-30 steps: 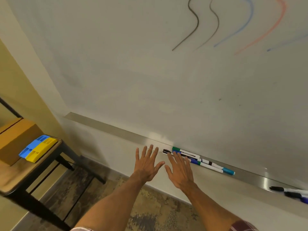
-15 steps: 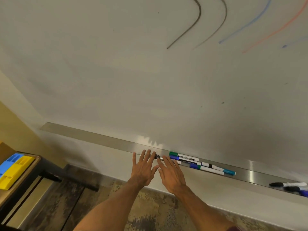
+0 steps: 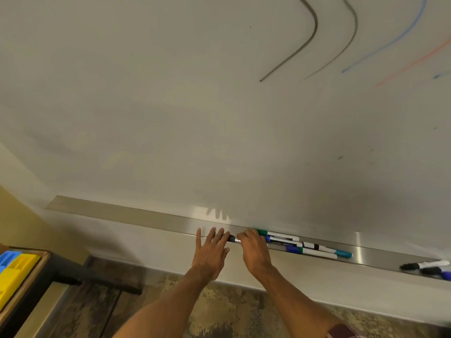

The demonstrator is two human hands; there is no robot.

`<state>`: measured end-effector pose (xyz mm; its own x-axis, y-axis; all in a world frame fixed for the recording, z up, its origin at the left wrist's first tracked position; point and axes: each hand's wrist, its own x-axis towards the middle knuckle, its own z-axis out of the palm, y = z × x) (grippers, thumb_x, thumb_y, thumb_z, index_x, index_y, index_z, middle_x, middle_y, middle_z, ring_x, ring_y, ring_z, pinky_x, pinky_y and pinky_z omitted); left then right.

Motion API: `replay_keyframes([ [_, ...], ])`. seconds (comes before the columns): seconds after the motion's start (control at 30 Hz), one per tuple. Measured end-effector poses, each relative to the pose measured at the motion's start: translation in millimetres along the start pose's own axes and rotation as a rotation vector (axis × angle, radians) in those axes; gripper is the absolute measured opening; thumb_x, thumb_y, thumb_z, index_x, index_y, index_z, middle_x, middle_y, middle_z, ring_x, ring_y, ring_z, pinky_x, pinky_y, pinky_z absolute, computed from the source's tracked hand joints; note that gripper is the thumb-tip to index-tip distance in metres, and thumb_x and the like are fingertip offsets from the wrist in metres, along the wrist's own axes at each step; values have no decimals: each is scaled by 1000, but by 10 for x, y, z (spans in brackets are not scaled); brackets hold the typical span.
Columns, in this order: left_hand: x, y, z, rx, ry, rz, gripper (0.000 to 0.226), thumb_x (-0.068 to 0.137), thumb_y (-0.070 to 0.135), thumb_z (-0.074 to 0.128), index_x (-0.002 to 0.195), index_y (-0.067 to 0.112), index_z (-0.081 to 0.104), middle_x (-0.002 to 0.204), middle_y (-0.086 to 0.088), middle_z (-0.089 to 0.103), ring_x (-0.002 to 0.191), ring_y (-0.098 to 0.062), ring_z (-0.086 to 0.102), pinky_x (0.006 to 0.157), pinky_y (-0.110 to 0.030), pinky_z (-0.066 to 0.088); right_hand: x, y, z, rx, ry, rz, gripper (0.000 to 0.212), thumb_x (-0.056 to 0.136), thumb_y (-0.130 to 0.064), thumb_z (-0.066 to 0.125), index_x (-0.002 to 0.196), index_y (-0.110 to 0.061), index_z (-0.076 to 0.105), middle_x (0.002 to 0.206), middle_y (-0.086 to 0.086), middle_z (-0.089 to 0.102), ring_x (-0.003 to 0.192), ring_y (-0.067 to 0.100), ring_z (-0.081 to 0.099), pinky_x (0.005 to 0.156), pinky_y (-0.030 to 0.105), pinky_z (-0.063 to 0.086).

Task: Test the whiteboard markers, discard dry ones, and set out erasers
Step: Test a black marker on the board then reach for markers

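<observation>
I see left hand flat, fingers straight and slightly apart, tips touching black-capped white marker lying on long brushed-metal tray below white whiteboard. Right hand just right of left hand, fingers curled together over same marker's barrel. Cluster of green-, blue- and teal-capped markers in tray, touching right hand's right side. Pair of black-capped markers far right in tray, well apart from cluster. Blue and yellow plastic erasers on wooden table, near left. Curved grey, blue, red strokes on board, upper right.

Metal ledge holds marker cluster mid, 3 more markers far rt.
</observation>
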<state>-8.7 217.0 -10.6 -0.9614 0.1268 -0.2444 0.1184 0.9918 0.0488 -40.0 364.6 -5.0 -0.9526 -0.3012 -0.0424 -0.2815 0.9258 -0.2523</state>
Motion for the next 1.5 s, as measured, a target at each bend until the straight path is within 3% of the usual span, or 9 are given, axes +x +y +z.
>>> replay_keyframes([
  [0.17,35,-146,-94,-14,83,65,51,107,37,13,155,24,8,164,2,3,150,-22,-5,115,-57,-15,18,-110,-30,5,47,-12,42,84,1,62,119,-21,57,122,-1,55,114,17,47,93,29,41],
  [0.33,18,-319,-235,-52,200,122,35,107,30,28,139,28,41,160,3,23,150,-22,8,113,-56,-18,-2,-268,-109,22,130,-91,34,87,-10,64,118,-20,58,120,-2,56,110,15,49,94,26,40],
  [0.43,-27,-422,-304,-60,320,213,31,97,27,56,128,29,59,142,3,53,140,-25,38,113,-51,-22,-10,-419,-200,96,133,-126,34,93,-29,57,124,-16,53,125,1,53,114,16,47,98,25,38],
  [0.5,-33,-472,-331,-54,420,265,36,82,24,75,117,28,68,124,2,67,123,-25,58,117,-50,-10,1,-522,-281,140,116,-129,38,95,-36,51,126,-14,52,126,2,54,114,17,48,97,26,38],
  [0.63,-84,-553,-470,-82,529,322,40,75,27,82,113,28,70,121,2,68,118,-23,61,110,-54,16,9,-614,-429,167,39,-118,31,99,-34,44,121,-14,55,119,5,61,104,20,57,88,29,45],
  [0.93,-227,-689,-620,75,484,391,26,68,27,87,87,29,70,72,12,68,70,-9,64,99,-42,24,-111,-737,-670,39,-38,-166,38,102,-37,32,120,-16,58,107,8,63,93,24,60,76,31,41],
  [1.2,-316,-694,-768,45,532,435,12,84,25,74,91,29,66,74,11,71,63,-11,58,74,-34,20,-210,-758,-744,-42,107,-162,45,98,-51,28,121,-27,59,103,-1,69,87,19,64,71,27,42],
  [1.4,-346,-731,-809,32,620,487,23,78,21,78,94,30,65,72,11,70,59,-11,58,75,-34,24,-318,-755,-758,-99,300,-158,90,77,-78,-13,125,-43,54,88,-5,72,74,14,64,58,23,39],
  [1.5,-288,-763,-834,38,748,498,13,85,27,73,93,29,62,81,11,71,73,-12,63,80,-36,27,-340,-795,-817,31,272,-75,78,85,-76,3,137,-34,43,109,-3,68,94,17,64,75,30,48],
])
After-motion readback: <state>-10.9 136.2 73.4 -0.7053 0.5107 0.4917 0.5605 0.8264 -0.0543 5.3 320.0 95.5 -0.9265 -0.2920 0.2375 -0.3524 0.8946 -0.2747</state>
